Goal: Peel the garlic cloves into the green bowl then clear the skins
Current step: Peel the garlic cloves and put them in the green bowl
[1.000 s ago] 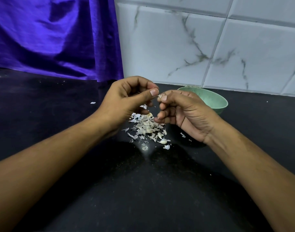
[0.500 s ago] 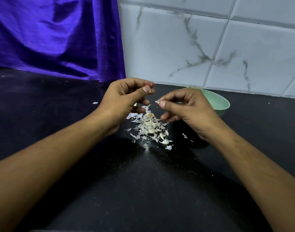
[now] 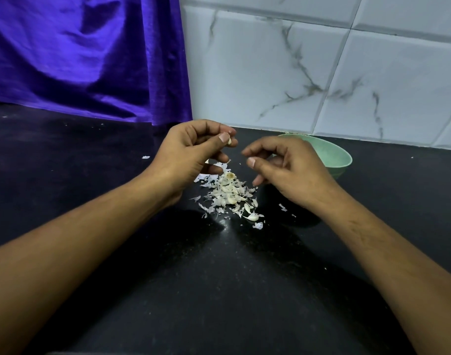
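a small pale garlic clove [image 3: 229, 141] sits just above the centre of the frame, pinched between the thumb and curled fingers of the left hand [image 3: 193, 152]. the right hand [image 3: 291, 172] hangs just to its right, apart from it, fingers loosely curled, thumb and forefinger slightly parted with nothing visible between them. below and between the two hands lies a pile of skins [image 3: 227, 193] on the black table [image 3: 219, 290], with a loose clove [image 3: 252, 217] at its lower edge. the green bowl [image 3: 343, 156] stands behind the right hand, right of centre, partly hidden by it; its contents cannot be seen. a stray flake [image 3: 145, 157] lies left of the left hand. a purple cloth [image 3: 86, 55] fills the upper left, a marbled tile wall [image 3: 321, 73] the upper right.
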The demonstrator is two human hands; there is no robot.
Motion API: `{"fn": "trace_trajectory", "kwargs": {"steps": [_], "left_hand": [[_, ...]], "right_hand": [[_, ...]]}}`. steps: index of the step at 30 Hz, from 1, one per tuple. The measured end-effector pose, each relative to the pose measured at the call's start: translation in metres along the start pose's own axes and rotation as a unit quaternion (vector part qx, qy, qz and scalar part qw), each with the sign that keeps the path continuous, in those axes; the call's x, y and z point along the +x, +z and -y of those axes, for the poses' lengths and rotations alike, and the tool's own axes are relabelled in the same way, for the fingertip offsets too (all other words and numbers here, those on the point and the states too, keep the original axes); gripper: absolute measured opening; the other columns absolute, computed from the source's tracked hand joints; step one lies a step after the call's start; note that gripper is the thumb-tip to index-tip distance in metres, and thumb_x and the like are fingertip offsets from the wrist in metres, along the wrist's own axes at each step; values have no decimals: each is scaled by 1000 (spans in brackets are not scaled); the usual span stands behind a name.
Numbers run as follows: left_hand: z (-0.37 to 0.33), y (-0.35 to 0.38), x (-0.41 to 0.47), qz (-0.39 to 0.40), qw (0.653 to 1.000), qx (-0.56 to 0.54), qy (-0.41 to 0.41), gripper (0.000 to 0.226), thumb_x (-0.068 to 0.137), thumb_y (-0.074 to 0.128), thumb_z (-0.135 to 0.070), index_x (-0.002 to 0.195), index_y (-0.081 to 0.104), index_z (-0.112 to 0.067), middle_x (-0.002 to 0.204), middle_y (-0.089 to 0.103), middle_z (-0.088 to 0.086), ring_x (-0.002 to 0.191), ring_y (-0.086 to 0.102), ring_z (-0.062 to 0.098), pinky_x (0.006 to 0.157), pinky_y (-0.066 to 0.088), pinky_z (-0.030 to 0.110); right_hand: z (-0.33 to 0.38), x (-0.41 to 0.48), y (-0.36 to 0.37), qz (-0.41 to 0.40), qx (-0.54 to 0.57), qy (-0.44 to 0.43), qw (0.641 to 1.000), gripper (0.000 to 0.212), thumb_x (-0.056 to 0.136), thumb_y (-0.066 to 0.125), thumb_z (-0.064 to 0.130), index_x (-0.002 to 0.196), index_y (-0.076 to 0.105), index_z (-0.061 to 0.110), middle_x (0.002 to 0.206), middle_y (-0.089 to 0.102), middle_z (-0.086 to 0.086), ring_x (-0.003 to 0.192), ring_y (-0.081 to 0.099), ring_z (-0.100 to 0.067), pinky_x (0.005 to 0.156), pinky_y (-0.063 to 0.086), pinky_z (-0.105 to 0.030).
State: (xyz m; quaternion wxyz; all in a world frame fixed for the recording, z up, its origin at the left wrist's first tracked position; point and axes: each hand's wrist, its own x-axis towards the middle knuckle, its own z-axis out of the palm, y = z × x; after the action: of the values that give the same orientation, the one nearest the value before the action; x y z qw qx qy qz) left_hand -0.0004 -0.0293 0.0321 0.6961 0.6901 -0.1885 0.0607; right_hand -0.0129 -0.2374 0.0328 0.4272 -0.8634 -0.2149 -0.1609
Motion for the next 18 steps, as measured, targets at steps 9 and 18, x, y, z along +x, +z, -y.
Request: {"fn": "trace_trajectory", "kwargs": {"steps": [9, 18], "left_hand": [[-1, 4, -4, 35, 998, 41, 21, 17, 98, 68, -9, 114, 72, -10, 103, 76, 18, 78, 67, 17, 60, 57, 24], [-3, 6, -7, 72, 996, 46, 4, 30, 95, 71, -9, 124, 65, -10, 90, 77, 16, 76, 71, 19, 63, 60, 30]], "right_hand": [[6, -3, 9, -34, 99, -2, 994, 23, 82, 87, 21, 94, 69, 14, 85, 73, -6, 61, 74, -26, 62, 63, -46], [5, -3, 6, -43, 41, -43, 997, 17, 81, 87, 16, 91, 73, 16, 78, 71, 3, 56, 67, -18, 56, 51, -24]]}}
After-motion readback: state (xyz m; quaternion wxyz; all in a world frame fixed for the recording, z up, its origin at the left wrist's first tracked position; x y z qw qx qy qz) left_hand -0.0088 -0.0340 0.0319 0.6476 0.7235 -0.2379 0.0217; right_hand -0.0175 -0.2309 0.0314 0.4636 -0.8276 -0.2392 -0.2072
